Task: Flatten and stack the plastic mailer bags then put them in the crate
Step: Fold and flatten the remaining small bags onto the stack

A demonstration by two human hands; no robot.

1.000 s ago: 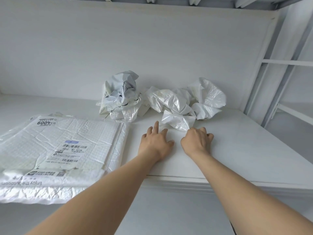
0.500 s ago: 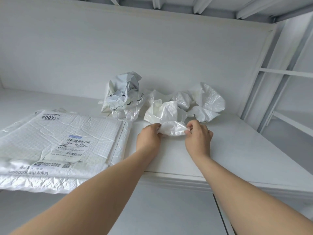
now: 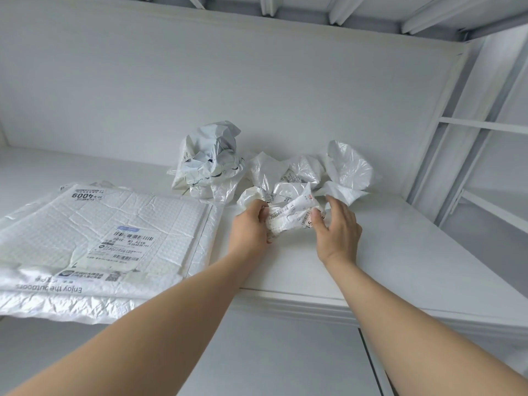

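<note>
While both forearms stretch forward over the front edge of the counter [image 3: 400,252], the left hand [image 3: 251,224] has its grip clamped round the left end of a crumpled mailer bag [image 3: 288,217], fingers curled over the plastic, back of the hand toward the camera. The right hand [image 3: 338,227] takes the other end. Its thumb presses on the barcode label and its fingers fan out behind the plastic, so that grip pinches the bag too.

The bag sits bunched between the two hands, low over the middle of the counter, though I cannot tell if it touches the surface. Right behind it, crowding its far side, is a heap of white crumpled bags [image 3: 348,170] against the back wall [image 3: 257,81]. Left of the heap, a grey-and-white crumpled mailer [image 3: 208,164] stands taller. Further left lies a flattened stack of bubble mailers [image 3: 100,224], label up, its near edge hanging over the front. A white metal frame [image 3: 483,127] rises on the right.
</note>
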